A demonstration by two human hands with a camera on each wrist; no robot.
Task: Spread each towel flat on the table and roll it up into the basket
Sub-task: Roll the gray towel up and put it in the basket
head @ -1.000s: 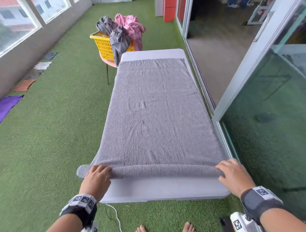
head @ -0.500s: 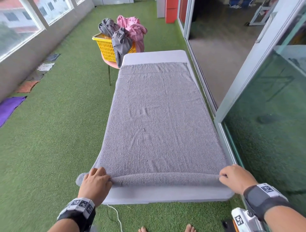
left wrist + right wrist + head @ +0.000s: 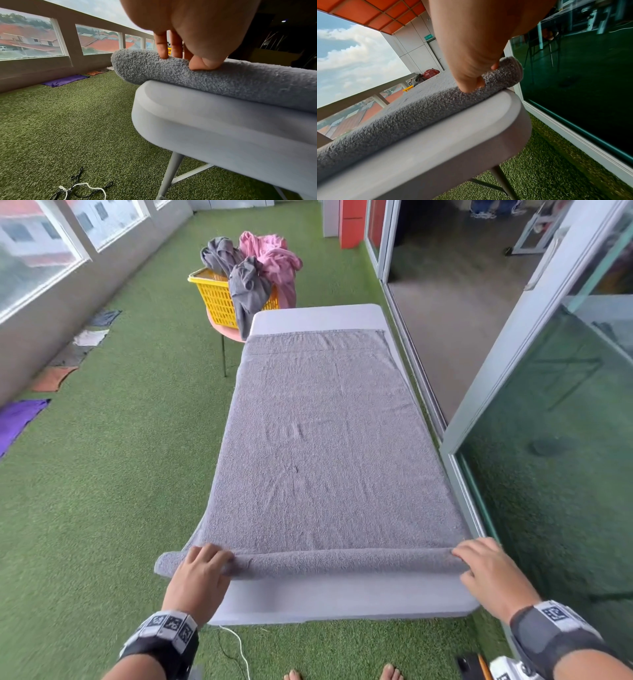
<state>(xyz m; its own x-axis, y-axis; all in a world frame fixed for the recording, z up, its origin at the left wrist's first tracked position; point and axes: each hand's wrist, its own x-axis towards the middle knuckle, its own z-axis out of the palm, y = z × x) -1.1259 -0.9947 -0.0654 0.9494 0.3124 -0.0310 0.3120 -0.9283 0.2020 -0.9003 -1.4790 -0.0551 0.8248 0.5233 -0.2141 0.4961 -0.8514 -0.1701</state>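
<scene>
Grey towel (image 3: pixel 322 446) lay flat on desk (image 3: pixel 342 597); left hand (image 3: pixel 198 580) and right hand (image 3: pixel 493 573), fingers curled, gripped rolled near edge, lower frame.

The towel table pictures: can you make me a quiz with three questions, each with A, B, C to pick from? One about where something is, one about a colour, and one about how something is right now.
1. Where is the basket?
A. beyond the table's far left corner
B. under the table
C. by the person's feet

2. What colour is the towel on the table?
A. pink
B. grey
C. purple

3. How is that towel now?
A. rolled all the way
B. rolled only at the near end
C. crumpled in a heap

Answers:
1 A: it stands past the far left corner.
2 B: the spread cloth is grey.
3 B: the left hand and right hand hold a thin roll; the rest lies flat.
</scene>
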